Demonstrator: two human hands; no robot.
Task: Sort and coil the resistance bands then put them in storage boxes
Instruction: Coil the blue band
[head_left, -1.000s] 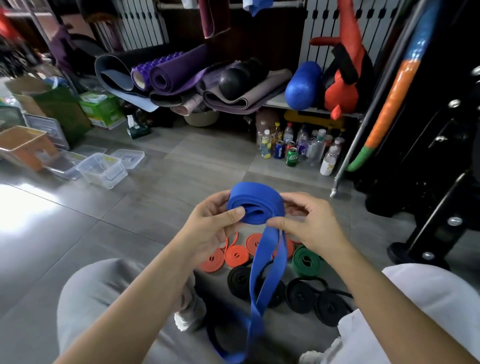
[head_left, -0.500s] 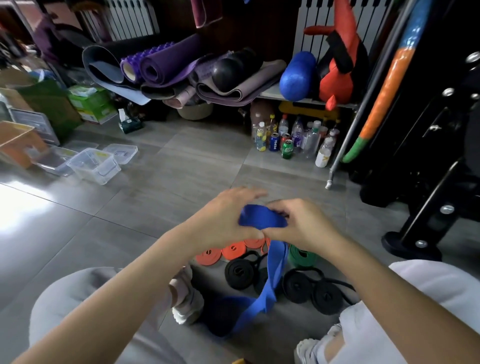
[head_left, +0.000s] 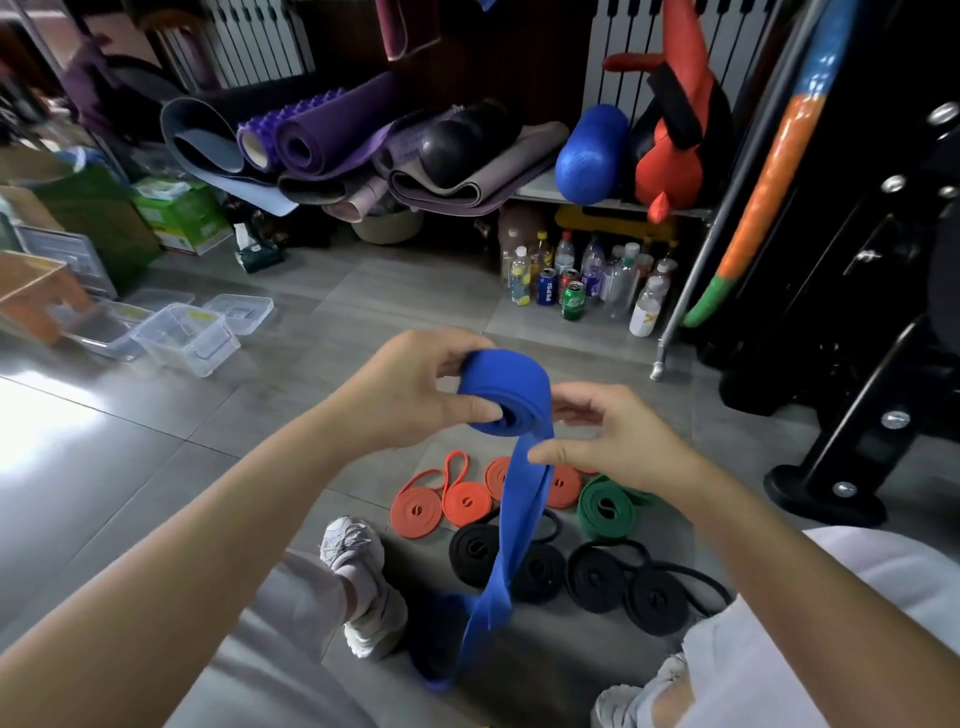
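Blue band has moved along a bit in the last second. A second ago it was held up high between both hands. Half a second ago both hands were closed in tight over it, lower down. Now it's opened back out, and the open end of the roll faces me, in the air above the floor, near centre.

Left hand grips the roll, fingers curled over the top and thumb at the hole in the middle. Right hand has backed off to the right side. Its thumb lies on the loose strip just under the roll and the fingers hang relaxed beside it. Can't tell if that's a real pinch or just guiding.

My read is that another wrap just went on and the right hand is lining up the next one. There's a fair way to go, since the strip hangs down twisted and reaches the floor between the shoes.

Orange coils, black coils and a green coil lie done on the floor below the hands. The clear boxes sit well apart at far left, so I'd say boxing hasn't started.
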